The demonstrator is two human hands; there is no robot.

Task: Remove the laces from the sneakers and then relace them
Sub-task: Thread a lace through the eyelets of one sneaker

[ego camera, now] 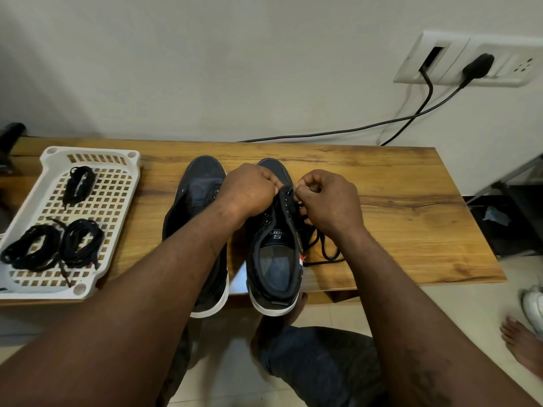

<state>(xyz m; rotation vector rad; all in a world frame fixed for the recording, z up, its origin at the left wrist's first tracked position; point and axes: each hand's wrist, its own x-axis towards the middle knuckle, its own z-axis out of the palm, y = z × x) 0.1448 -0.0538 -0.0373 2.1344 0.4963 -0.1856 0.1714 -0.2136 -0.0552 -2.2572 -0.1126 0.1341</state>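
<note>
Two dark navy sneakers with white soles stand side by side on a wooden table, toes toward the wall. The left sneaker shows bare eyelets and my left forearm crosses it. My left hand grips the eyelet flap at the front of the right sneaker. My right hand pinches a black lace at the top eyelets of that shoe. The rest of the lace trails loose on the table to the shoe's right.
A white perforated tray at the table's left holds three bundles of black laces. Two black cables run from a wall socket panel down behind the table. Bare feet and a white shoe are on the floor at right.
</note>
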